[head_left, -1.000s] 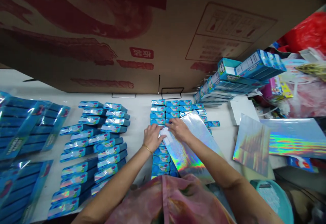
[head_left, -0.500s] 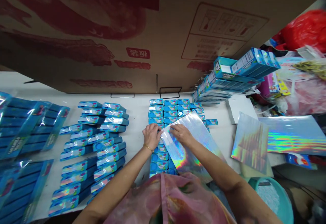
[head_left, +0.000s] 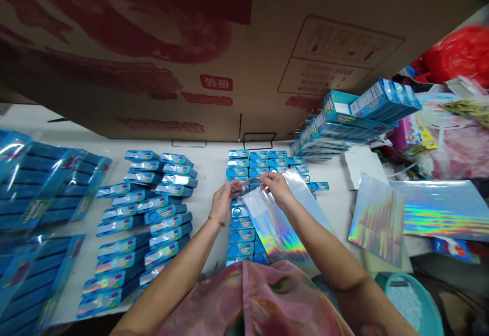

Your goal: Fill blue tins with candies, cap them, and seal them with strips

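Over the rows of small blue boxes (head_left: 242,235), my two hands face each other. My left hand (head_left: 223,202), with a thin bracelet at the wrist, has its fingers loosely stretched toward the right, above the box tops. My right hand (head_left: 275,185) pinches what looks like a small clear sticker, its free end reaching toward my left fingertips; whether they touch it I cannot tell. Under my right hand and forearm a shiny rainbow-silver sheet (head_left: 282,229) lies slanted across the boxes. Round marks show on several box tops.
A big cardboard carton (head_left: 160,86) stands at the back. More blue boxes (head_left: 168,224) stand in columns at left, beside wrapped packs (head_left: 46,183). Stacked display boxes (head_left: 344,117) are at back right. Other silver sheets (head_left: 443,208) and a teal bucket (head_left: 431,305) are at right.
My hands have lifted off the silver sheet's upper left corner. The left fingers have loosened and stretched out, and a clear piece now shows between the hands. The view has shifted slightly.
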Demonstrator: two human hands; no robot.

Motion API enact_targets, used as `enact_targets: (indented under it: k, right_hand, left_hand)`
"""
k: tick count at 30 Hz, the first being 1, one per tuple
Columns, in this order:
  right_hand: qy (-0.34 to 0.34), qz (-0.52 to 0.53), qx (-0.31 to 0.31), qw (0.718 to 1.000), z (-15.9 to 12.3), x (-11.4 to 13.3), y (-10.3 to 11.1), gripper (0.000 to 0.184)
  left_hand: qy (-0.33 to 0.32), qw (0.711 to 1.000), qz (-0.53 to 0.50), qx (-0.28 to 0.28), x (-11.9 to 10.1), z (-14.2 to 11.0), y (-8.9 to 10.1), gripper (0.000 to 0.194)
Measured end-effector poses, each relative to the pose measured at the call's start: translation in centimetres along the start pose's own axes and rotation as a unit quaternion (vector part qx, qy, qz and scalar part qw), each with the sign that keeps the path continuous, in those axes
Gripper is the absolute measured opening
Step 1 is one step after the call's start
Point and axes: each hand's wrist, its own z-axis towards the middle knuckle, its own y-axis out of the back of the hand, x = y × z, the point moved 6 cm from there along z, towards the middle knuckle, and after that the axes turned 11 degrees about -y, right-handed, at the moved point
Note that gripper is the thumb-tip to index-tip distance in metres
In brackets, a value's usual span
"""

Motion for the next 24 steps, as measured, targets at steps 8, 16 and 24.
enact_targets:
  k: [8,16,24]
  right_hand:
    - [-0.078,0.145,0.011,0.986,1.9,-3.0,-3.8,0.023]
    - [-0.027,0.125,-0.054,0.990,3.4,-1.9,-5.7,0.019]
    - [-0.032,0.134,-0.020,0.990,3.2,-2.0,-6.6,0.023]
  left_hand:
    - [-0.003,1.000,-0.006,-0.027,-0.2,2.1,2.5,0.049]
    - [-0.004,0.999,0.032,-0.019,-1.3,5.9,5.1,0.042]
    - [0.038,0.997,0.002,-0.070,-0.7,5.9,5.4,0.045]
